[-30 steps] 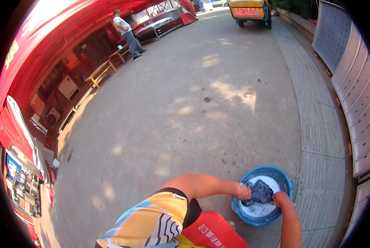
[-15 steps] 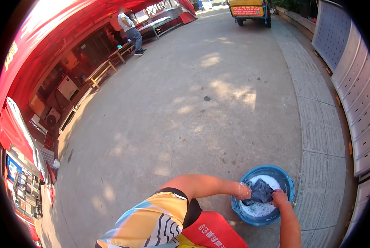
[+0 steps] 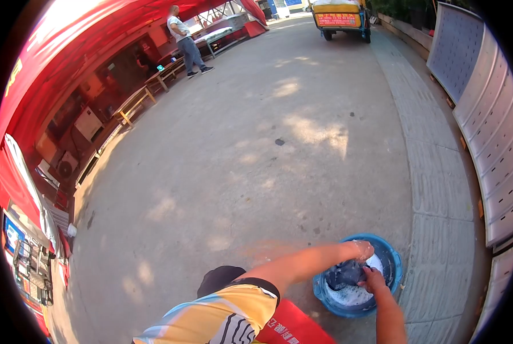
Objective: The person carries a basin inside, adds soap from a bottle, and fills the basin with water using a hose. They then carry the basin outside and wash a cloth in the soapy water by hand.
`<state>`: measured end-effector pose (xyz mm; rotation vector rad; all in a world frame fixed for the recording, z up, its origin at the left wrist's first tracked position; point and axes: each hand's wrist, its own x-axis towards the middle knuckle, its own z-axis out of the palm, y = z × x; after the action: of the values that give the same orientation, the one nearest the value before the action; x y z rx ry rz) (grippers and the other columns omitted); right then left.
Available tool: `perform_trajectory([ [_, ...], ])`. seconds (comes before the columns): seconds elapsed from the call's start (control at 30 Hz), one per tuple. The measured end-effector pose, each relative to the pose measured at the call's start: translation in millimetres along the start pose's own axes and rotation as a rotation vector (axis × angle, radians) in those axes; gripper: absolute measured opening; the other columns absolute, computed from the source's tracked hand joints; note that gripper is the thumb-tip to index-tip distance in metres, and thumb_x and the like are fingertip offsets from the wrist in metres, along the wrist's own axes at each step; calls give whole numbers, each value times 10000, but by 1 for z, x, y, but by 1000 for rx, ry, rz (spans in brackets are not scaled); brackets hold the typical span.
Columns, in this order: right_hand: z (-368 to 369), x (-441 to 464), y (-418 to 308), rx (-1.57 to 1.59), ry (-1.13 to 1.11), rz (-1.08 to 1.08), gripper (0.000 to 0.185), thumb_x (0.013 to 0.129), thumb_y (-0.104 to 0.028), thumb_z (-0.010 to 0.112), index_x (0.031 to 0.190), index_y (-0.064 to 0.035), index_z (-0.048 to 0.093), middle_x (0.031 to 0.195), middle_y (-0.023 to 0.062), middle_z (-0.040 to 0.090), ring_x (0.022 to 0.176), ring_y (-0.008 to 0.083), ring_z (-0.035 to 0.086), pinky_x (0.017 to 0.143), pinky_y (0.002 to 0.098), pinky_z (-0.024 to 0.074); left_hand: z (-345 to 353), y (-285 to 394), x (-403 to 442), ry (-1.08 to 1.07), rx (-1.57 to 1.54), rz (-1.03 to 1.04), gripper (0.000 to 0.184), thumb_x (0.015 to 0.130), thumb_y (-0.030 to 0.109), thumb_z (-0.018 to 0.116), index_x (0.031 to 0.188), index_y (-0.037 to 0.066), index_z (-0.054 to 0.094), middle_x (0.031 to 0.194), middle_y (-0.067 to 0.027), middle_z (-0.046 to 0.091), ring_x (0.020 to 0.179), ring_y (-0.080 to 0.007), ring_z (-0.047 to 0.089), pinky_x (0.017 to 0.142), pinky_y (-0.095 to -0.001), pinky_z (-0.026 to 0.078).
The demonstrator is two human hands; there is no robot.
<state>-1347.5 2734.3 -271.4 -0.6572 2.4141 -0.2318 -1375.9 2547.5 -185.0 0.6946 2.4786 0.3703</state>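
A blue basin (image 3: 358, 313) with white suds and water stands on the pavement at the lower right. In it lies a bunched dark blue-grey cloth (image 3: 343, 275). My left hand (image 3: 361, 250) is over the upper part of the basin, above the cloth, its fingers bent and blurred; whether it grips anything is unclear. From the lower right, my right hand (image 3: 373, 280) reaches in, its fingers closed on the cloth's right edge.
A person (image 3: 184, 43) stands at the upper left beside wooden benches (image 3: 135, 103) under a red canopy. A three-wheeled cart (image 3: 339, 20) is at the top. White panels (image 3: 488, 109) line the right side.
My left hand has moved up and right off the cloth's left side. My right hand has shifted slightly left with the cloth. The standing person has changed stance, and the view has shifted a little.
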Motion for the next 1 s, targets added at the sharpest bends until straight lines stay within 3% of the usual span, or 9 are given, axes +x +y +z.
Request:
perform_trajectory([
  [0.1, 12, 9, 8, -19, 35, 7, 654, 694, -379, 695, 1256, -177, 427, 1319, 141, 385, 1198, 316, 392, 945, 399, 380, 41, 9, 32, 800, -608, -169, 320, 742, 21, 513, 1061, 25, 539, 1011, -170, 572, 961, -324, 553, 847, -360, 431],
  [0.23, 4, -7, -6, 88, 96, 57, 550, 703, -351, 689, 1176, -138, 506, 1222, 125, 466, 1132, 303, 445, 900, 397, 412, 121, 32, -12, 1027, -1029, -215, 318, 802, 19, 527, 1120, 39, 518, 976, -120, 574, 910, -216, 570, 820, -301, 448],
  [0.37, 23, -7, -5, 121, 383, -22, 312, 705, -318, 691, 888, -74, 626, 962, 112, 543, 927, 288, 521, 794, 390, 446, 154, 50, -66, 997, -1043, -300, 331, 805, 6, 541, 1133, 46, 511, 1000, -109, 552, 909, -189, 570, 801, -291, 466],
  [0.57, 80, -4, 1, 286, 203, 61, 247, 639, -256, 747, 681, -69, 590, 837, 149, 537, 793, 320, 548, 725, 393, 450, 173, 75, -110, 813, -805, -298, 336, 804, 26, 527, 1137, 20, 481, 953, -146, 528, 852, -251, 572, 771, -318, 465],
  [0.63, 94, -6, 0, 162, 86, 52, 261, 614, -256, 774, 698, -88, 593, 846, 133, 517, 806, 324, 558, 738, 403, 459, 184, 74, -113, 700, -768, -311, 379, 796, 82, 544, 1163, 35, 465, 1039, -186, 523, 946, -349, 552, 833, -387, 452],
  [0.67, 97, -8, 2, 146, 38, 3, 279, 621, -278, 772, 702, -86, 586, 851, 135, 520, 817, 330, 561, 747, 402, 462, 226, 58, -102, 842, -488, -198, 237, 772, 131, 556, 981, 27, 515, 1122, -177, 507, 1004, -375, 500, 833, -462, 435],
  [0.8, 97, -16, 13, 69, 120, -111, 226, 660, -221, 727, 763, -71, 593, 878, 160, 528, 841, 351, 554, 760, 409, 459, 166, 68, -101, 153, -712, -448, 392, 782, 174, 555, 1141, 27, 501, 1086, -231, 542, 1021, -367, 520, 880, -425, 412],
  [0.93, 59, -5, -1, 339, 705, 259, 384, 687, -153, 690, 1002, -39, 502, 972, 180, 515, 881, 342, 534, 778, 418, 442, 159, 21, -48, 626, -524, -403, 353, 801, 129, 515, 1132, 7, 496, 1121, -238, 520, 1035, -374, 507, 869, -420, 415],
  [1.0, 52, -18, -34, 96, 590, 391, 420, 723, -175, 665, 1065, -31, 466, 1030, 139, 518, 953, 319, 520, 800, 418, 431, 146, -4, -25, 622, -376, -456, 358, 814, 81, 476, 1161, -2, 463, 1177, -245, 475, 1050, -395, 489, 882, -415, 411],
])
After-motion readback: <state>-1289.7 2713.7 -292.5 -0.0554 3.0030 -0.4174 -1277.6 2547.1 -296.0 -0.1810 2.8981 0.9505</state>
